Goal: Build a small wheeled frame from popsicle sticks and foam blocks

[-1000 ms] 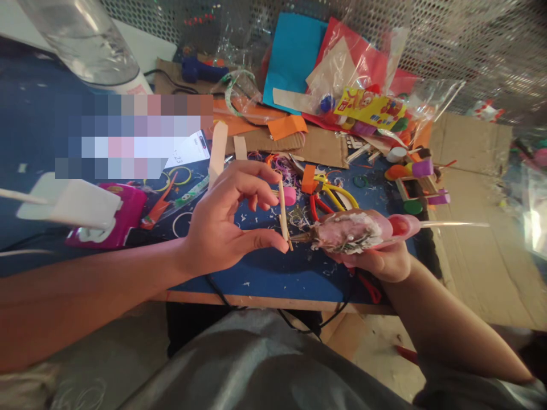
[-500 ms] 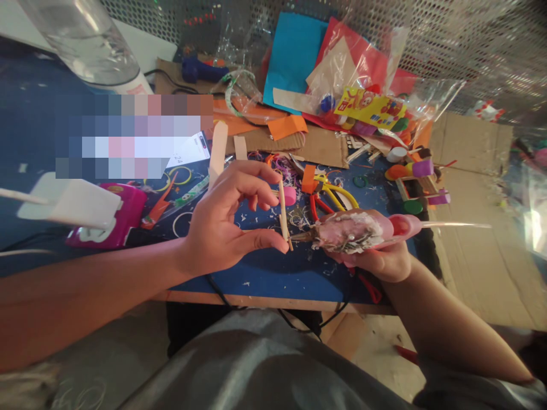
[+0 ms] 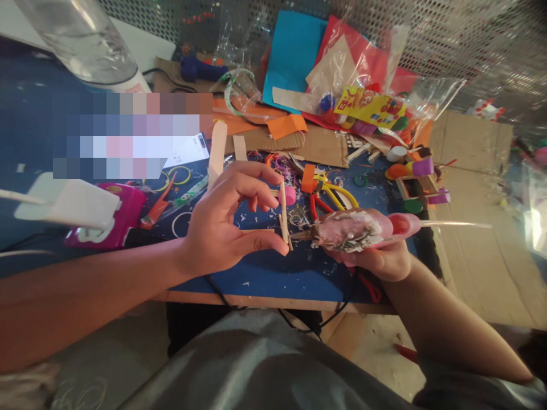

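- Head view, nearest: the left forearm (image 3: 98, 285) lies nearly level; the right forearm (image 3: 461, 319) slants up from the lower right.
- Right hand (image 3: 387, 262): fingers closed around the handle of a pink glue gun (image 3: 352, 233), nozzle (image 3: 302, 234) pointing left; trigger finger not visible.
- Glue gun: judged rigid and the heavier item; sound hold is the handle, clear of the presumably hot nozzle.
- Left hand (image 3: 235, 219): thumb and forefinger spread to the stick's length, pinching a wooden stick (image 3: 284, 208) end to end; other fingers curled.
- Wooden stick: raised above the blue table (image 3: 265, 279), between the hands, lower end at the nozzle; contact unconfirmed. Judged light, stiff, liable to snap; ends suit a gentle pinch, though the thumb sits near the nozzle.
- Beyond: a pink disc (image 3: 288, 195); farther, a blue sheet (image 3: 294, 54).
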A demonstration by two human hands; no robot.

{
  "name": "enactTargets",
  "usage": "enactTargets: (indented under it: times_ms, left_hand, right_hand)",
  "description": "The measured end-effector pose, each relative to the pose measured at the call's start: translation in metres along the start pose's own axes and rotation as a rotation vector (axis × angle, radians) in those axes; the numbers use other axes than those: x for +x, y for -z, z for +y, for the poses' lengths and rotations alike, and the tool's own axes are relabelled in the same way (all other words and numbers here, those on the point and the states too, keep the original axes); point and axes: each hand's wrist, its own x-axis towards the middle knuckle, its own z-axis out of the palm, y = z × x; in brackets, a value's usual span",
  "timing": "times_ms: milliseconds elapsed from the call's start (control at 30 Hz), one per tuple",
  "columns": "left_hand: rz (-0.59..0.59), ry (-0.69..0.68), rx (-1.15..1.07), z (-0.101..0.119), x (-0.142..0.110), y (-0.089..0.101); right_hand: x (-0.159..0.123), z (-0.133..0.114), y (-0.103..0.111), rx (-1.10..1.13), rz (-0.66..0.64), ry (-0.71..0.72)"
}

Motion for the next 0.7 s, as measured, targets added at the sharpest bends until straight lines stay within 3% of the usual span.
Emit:
enactTargets:
  times_ms: [700]
  left_hand:
    - [-0.046, -0.071, -0.060, -0.0039, 0.0043, 0.0045]
  right_hand:
    - [0.0035, -0.0022, -0.0011, 0.011, 0.013, 0.022]
